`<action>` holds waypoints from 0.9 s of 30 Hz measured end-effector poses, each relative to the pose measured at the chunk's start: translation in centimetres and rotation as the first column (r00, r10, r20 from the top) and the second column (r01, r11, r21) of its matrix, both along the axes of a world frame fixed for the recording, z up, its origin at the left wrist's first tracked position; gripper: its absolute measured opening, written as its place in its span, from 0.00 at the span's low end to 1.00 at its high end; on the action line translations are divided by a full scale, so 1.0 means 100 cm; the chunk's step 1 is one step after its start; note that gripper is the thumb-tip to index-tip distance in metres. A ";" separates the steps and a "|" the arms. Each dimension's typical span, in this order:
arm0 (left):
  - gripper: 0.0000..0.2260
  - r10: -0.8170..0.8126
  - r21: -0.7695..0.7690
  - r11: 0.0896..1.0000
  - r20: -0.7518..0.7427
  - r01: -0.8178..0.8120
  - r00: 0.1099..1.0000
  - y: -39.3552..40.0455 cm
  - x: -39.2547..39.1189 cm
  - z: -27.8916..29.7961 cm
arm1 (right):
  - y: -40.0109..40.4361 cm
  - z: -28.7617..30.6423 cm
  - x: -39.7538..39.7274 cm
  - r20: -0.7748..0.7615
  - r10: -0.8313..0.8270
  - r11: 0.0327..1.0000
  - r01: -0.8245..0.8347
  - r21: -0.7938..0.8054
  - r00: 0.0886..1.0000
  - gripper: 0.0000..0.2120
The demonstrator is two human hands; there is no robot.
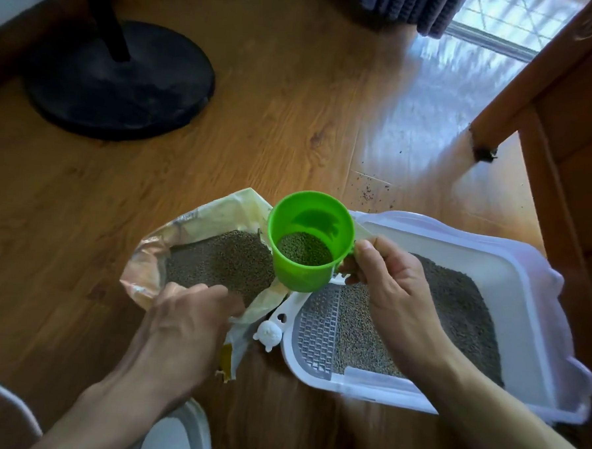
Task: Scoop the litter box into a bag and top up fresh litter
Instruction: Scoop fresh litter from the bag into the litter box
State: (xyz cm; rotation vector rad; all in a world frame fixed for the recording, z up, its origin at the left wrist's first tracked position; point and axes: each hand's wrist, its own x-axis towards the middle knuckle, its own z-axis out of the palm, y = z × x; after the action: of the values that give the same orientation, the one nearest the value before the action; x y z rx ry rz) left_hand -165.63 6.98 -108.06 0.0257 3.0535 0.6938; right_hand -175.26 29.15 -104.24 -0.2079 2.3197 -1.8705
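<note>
Litter box [511, 270] sits on the wooden floor [82, 213], grey granules inside — beside it the open litter bag [199, 219]. Right hand [387, 284] grips the green cup's [306, 255] handle, cup part-filled. Left hand [183, 325] holds the bag's near edge.

- Green cup [309, 240]: I see it upright, approx a third full of grey-green pellets, held by its handle over the gap btwn bag and box.
- Litter bag [184, 239]: pale foil sack, mouth wide open, on the floor left of the box, pellets inside.
- Litter box [510, 290]: white tray, pellet layer inside, grey mesh step at near-left corner.
</note>
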 end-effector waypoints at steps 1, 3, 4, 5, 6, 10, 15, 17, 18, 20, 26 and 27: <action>0.06 -0.012 0.024 1.000 0.027 0.011 1.000 -0.003 0.000 0.005 | 0.002 0.000 -0.001 0.008 -0.005 1.000 0.005 -0.023 1.000 0.16; 0.05 -0.040 0.029 0.999 0.071 0.038 0.997 -0.008 -0.004 0.011 | 0.008 0.001 -0.001 0.013 -0.012 0.998 0.012 -0.064 1.000 0.15; 0.08 -0.055 0.033 0.998 0.083 0.053 0.995 -0.008 -0.006 0.015 | 0.011 0.002 -0.002 0.007 -0.015 0.998 0.015 -0.066 1.000 0.16; 0.11 -0.060 0.026 0.998 0.092 0.058 0.994 -0.007 -0.007 0.017 | 0.014 0.003 -0.002 0.001 -0.019 0.998 0.019 -0.062 1.000 0.17; 0.13 -0.061 0.001 0.998 0.101 0.061 0.993 -0.005 -0.008 0.016 | 0.017 0.003 -0.002 -0.003 -0.025 0.998 0.025 -0.057 1.000 0.17; 0.14 -0.051 -0.125 0.990 0.096 0.063 0.994 0.005 -0.009 0.010 | 0.029 0.007 -0.002 -0.026 -0.044 0.999 0.043 -0.028 0.999 0.16; 0.12 -0.031 -0.074 0.996 0.130 0.041 0.991 0.005 -0.014 0.006 | 0.050 0.015 -0.002 -0.073 -0.086 0.996 0.086 0.001 0.994 0.17; 0.11 -0.006 -0.033 0.999 0.167 0.012 0.986 0.005 -0.019 0.008 | 0.061 0.018 -0.001 -0.082 -0.112 0.994 0.113 0.007 0.990 0.17; 0.11 -0.002 -0.015 1.000 0.176 0.005 0.984 0.005 -0.022 0.009 | 0.067 0.019 -0.001 -0.085 -0.128 0.991 0.130 0.012 0.988 0.16; 0.11 -0.011 -0.009 1.000 0.184 0.013 0.983 0.007 -0.026 0.010 | 0.080 0.021 0.000 -0.099 -0.162 0.986 0.165 0.020 0.982 0.15; 0.11 -0.080 -0.095 0.990 0.206 0.101 0.975 0.011 -0.031 -0.005 | 0.123 0.033 -0.005 -0.170 -0.226 0.953 0.254 0.167 0.959 0.14; 0.11 -0.094 -0.087 0.990 0.193 0.112 0.977 0.009 -0.031 -0.010 | 0.133 0.034 -0.007 -0.180 -0.237 0.942 0.271 0.198 0.955 0.14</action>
State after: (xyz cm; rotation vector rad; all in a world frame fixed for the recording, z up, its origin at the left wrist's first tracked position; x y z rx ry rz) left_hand -168.71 7.87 -109.06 0.1100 2.8762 0.5081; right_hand -175.98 42.42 -100.87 -0.0245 2.7547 -1.7347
